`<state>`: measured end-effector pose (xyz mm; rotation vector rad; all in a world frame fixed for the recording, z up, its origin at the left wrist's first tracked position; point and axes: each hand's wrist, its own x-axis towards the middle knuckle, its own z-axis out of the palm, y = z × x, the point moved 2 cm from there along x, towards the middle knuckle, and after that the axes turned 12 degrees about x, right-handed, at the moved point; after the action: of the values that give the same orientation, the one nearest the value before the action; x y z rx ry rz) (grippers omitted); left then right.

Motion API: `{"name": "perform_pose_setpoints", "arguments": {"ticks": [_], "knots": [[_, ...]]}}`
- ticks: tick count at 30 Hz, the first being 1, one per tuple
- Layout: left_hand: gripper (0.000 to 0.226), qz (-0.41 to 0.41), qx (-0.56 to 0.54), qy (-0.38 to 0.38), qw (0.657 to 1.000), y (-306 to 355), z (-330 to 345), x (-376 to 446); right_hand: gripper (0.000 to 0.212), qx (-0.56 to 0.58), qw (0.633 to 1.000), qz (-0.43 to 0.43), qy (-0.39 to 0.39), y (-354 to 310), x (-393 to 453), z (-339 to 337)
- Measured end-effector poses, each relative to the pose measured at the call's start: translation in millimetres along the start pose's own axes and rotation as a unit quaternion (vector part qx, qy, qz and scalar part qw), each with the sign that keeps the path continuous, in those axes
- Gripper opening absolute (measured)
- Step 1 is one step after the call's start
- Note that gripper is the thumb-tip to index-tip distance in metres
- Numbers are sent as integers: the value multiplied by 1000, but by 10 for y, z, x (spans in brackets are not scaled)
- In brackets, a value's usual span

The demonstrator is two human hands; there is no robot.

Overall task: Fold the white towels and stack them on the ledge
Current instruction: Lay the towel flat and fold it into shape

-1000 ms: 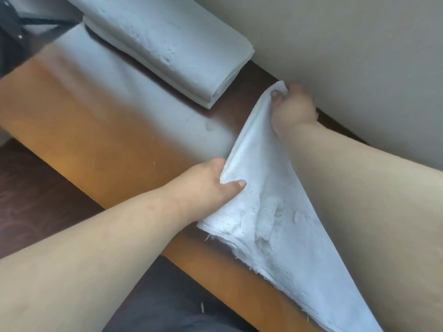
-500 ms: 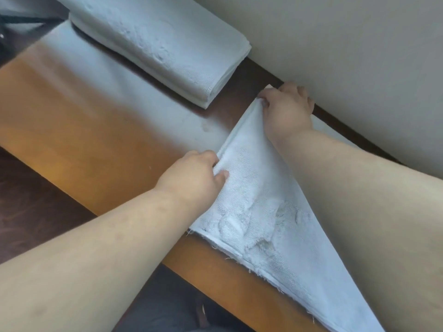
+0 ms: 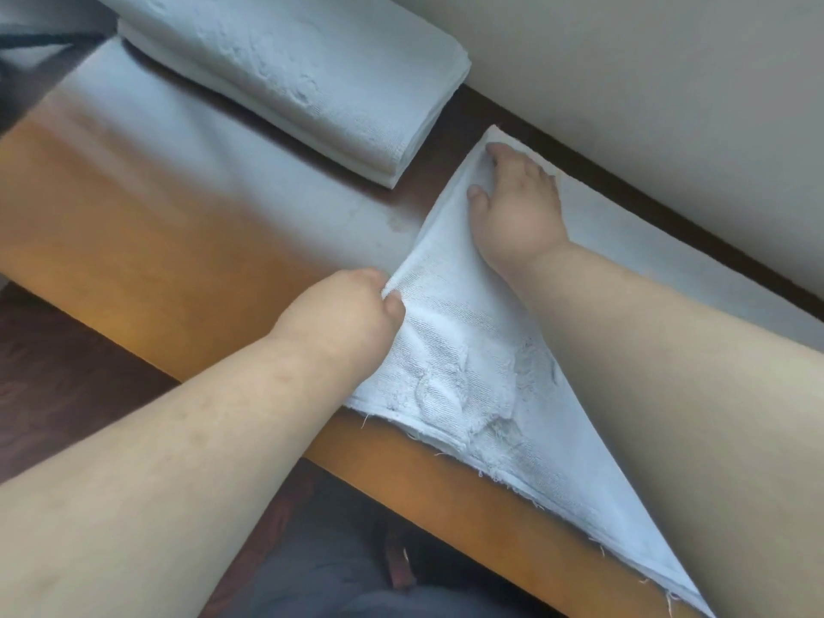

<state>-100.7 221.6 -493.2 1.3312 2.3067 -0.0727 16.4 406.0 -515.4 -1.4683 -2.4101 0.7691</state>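
Both forearms hide much towel [image 3: 463, 372] (left hand [image 3: 352, 314] grip pinching its edge, right hand [image 3: 517, 202] spread flat).

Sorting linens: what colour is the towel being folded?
White, plain towel, seen in the head view.

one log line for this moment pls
left hand pinches towel edge | right hand presses far corner flat | folded stack on ledge

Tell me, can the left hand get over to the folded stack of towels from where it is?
Probably yes: bare ledge lies between the left hand and the folded stack, but the hand is pinching the towel edge, so it must let go first.
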Motion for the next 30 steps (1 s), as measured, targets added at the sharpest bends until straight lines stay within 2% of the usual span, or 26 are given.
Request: {"name": "perform_pose_setpoints", "arguments": {"ticks": [2, 3, 4, 6, 8, 9, 11, 12, 13, 14, 15, 16, 18, 19, 20, 21, 22, 23, 25, 28, 30], "knots": [[17, -6, 30, 20, 999, 44, -37, -42, 51, 27, 999, -12, -42, -24, -122, -15], [36, 11, 60, 52, 997, 94, -40, -56, 49, 76, 996, -17, -34, -44, -194, -40], [53, 41, 81, 98, 991, 164, -43, -71, 47, 139, 990, -15, -1, -71, -286, -89], [68, 123, 77, 190, 971, 324, -53, -78, 45, 218, 971, 12, 95, -85, -551, -201], [67, 171, 64, 164, 969, 402, -9, -32, 46, 197, 969, 41, 141, -53, -914, -234], [67, 174, 76, 127, 974, 380, 24, 8, 46, 153, 979, 56, 121, -21, -1114, -199], [70, 186, 143, 84, 969, 276, 105, 76, 52, 11, 996, 85, 1, 30, -1484, -53], [72, 194, 173, 80, 962, 222, 124, 88, 59, -52, 993, 84, -60, 70, -1591, 16], [73, 202, 193, 83, 957, 189, 123, 84, 65, -77, 989, 76, -96, 113, -1634, 45], [73, 205, 203, 90, 953, 187, 103, 80, 67, -57, 990, 61, -111, 149, -1616, 25], [71, 204, 207, 106, 951, 213, 71, 73, 65, 12, 992, 51, -117, 172, -1562, -32], [68, 204, 202, 133, 949, 265, 29, 66, 58, 136, 983, 61, -109, 199, -1510, -112], [64, 240, 142, 190, 941, 464, -41, 43, 45, 391, 912, 122, -15, 289, -1496, -296], [65, 275, 105, 203, 934, 587, -38, 24, 43, 434, 889, 138, 48, 337, -1559, -362], [66, 308, 77, 196, 928, 697, 2, 10, 43, 405, 898, 140, 97, 369, -1657, -399], [64, 339, 68, 167, 924, 775, 74, -10, 44, 329, 927, 129, 125, 430, -1773, -396], [61, 360, 88, 128, 920, 832, 189, -42, 45, 210, 963, 118, 119, 514, -1937, -376], [57, 364, 138, 94, 916, 795, 301, -21, 48, 79, 987, 117, 77, 578, -2073, -307], [62, 353, 238, 71, 902, 593, 431, 44, 62, -77, 988, 131, -5, 704, -2303, -185], [82, 349, 293, 60, 888, 428, 371, 89, 78, -99, 985, 137, -24, 872, -2411, -252], [85, 321, 312, 45, 893, 450, 304, 69, 83, -93, 986, 131, -39, 898, -2405, -294]]}}
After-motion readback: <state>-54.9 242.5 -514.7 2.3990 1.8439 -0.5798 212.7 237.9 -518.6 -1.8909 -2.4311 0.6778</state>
